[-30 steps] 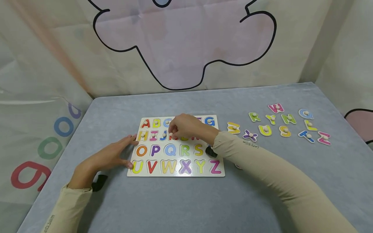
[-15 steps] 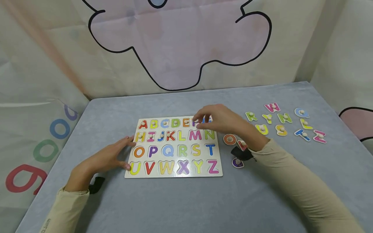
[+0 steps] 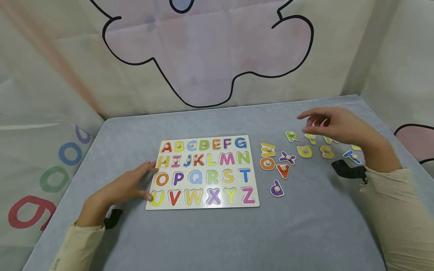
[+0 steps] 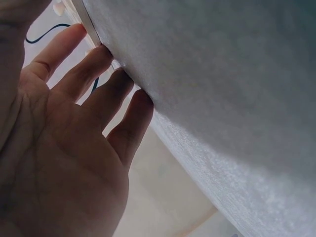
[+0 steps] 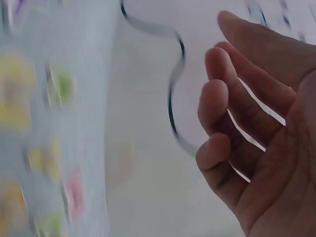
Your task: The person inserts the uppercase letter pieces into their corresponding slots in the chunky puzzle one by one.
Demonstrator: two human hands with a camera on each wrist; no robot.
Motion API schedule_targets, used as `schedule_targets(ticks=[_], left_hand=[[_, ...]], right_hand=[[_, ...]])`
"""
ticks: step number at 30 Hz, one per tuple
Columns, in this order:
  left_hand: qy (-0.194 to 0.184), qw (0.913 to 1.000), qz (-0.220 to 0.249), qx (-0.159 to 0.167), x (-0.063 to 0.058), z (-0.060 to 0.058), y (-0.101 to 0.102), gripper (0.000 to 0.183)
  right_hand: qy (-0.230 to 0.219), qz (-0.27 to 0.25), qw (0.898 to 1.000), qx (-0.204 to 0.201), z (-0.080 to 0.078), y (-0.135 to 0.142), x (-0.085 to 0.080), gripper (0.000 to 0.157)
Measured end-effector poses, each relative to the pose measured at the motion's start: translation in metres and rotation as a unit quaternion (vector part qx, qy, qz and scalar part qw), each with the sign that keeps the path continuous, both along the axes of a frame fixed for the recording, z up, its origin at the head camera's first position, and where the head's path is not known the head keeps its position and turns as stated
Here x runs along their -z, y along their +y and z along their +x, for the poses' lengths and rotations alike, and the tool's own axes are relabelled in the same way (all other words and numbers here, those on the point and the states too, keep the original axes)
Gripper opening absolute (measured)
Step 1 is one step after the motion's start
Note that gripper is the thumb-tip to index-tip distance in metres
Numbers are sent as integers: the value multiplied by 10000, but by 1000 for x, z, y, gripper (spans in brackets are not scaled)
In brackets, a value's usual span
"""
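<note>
The letter board [image 3: 202, 168] lay flat in the middle of the frame, its left edge touched by the person's left hand [image 3: 129, 185]. That hand held nothing in its grasp: fingers extended and spread, thumb at the lower left corner, probably to keep the board from sliding. Knobbed letters [image 3: 166, 147] sat in the recesses from A through K; from L to Z the recesses showed only their printed shapes.

Right of centre, the right hand [image 3: 346, 125] hung over the loose letters [image 3: 304, 151], thumb well apart from loosely bent fingers, with nothing between them. Those pieces were spread out knob-up, I'd guess so each could be pinched singly, and on the side handiest for that arm.

Grey cloth [image 3: 203, 241] covered the table. A pale backdrop [image 3: 203, 67] with a thick black outline rose behind it, and a drape [image 3: 27, 158] printed with coloured rings hung at the left.
</note>
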State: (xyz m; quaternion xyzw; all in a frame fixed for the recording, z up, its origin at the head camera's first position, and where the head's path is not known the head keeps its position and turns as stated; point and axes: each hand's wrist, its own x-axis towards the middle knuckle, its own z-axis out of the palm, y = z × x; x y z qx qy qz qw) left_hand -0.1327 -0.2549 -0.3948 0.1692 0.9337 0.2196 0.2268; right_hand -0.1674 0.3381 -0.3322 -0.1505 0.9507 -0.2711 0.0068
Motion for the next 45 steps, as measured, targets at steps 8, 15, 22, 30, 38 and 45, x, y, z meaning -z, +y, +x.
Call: schedule_targets(ticks=[8, 15, 22, 30, 38, 45], left_hand=[[212, 9997, -88, 118, 0, 1, 0, 87], [199, 9997, -63, 97, 0, 2, 1, 89], [133, 9999, -87, -3, 0, 2, 1, 91], [256, 9996, -53, 140, 0, 2, 0, 87], [328, 9993, -75, 167, 0, 1, 1, 86], [340, 9992, -108, 201, 0, 2, 1, 86]], right_hand=[[-912, -4, 9925, 815, 0, 103, 29, 48], [-1393, 339, 9853, 934, 6, 149, 49, 44], [-1896, 244, 9774, 901, 7, 157, 56, 34], [-1969, 212, 9727, 1212, 5, 156, 63, 29], [-1803, 97, 9761, 1209, 6, 155, 65, 22], [-1704, 173, 9774, 1240, 7, 149, 60, 27]])
